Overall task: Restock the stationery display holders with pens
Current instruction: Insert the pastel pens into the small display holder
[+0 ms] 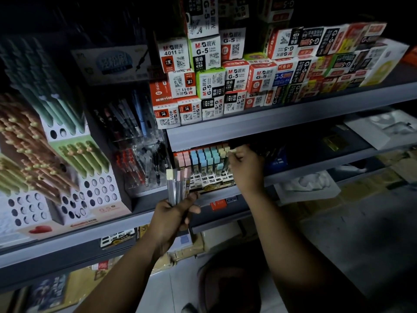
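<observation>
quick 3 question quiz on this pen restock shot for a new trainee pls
1. True or false: the left hand grips a bundle of pens upright in front of the shelf.
2. What is the right hand pinching?
A. a yellow-capped pen at the grid holder
B. a red box from the top shelf
C. a sheet of paper from the floor
3. Fill in: most of the stacked boxes on the shelf above the holder are marked G-__.

Key: 1 true; 2 A; 3 5
</observation>
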`<state>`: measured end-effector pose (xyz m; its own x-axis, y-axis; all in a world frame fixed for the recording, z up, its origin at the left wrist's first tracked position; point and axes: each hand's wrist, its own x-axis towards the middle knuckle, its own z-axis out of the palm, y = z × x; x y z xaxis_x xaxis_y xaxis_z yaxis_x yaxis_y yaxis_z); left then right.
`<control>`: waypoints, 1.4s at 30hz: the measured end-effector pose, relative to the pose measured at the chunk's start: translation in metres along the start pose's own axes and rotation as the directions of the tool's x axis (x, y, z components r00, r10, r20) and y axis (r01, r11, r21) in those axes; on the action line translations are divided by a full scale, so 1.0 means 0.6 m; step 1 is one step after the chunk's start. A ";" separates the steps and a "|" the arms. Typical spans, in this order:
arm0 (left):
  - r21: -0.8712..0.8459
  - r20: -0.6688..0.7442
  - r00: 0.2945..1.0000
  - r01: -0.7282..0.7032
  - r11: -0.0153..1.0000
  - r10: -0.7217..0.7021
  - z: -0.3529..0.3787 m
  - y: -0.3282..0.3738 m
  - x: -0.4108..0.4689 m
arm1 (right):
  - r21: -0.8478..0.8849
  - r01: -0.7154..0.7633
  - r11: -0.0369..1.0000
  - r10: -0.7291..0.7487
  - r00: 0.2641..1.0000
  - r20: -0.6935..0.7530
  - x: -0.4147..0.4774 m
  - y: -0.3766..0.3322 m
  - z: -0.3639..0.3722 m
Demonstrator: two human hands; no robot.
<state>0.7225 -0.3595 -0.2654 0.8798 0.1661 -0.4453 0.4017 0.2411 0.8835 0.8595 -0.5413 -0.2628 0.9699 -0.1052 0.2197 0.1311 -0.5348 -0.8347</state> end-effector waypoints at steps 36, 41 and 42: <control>-0.014 0.008 1.000 -0.002 1.000 0.002 -0.027 -0.003 0.005 | -0.333 0.133 0.934 -0.109 0.990 0.090 0.009 0.019 0.031; -0.005 0.001 1.000 0.011 1.000 -0.011 -0.026 -0.004 0.005 | -0.431 0.224 0.874 -0.187 0.974 0.128 0.007 0.022 0.022; -0.006 0.000 1.000 0.012 1.000 -0.012 -0.026 -0.003 0.005 | -0.438 0.240 0.866 -0.199 0.970 0.139 0.006 0.023 0.021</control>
<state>0.7205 -0.3447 -0.2708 0.8750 0.1627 -0.4559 0.4109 0.2483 0.8772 0.8670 -0.5387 -0.2798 0.9435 0.1207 0.3087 0.2564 -0.8560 -0.4488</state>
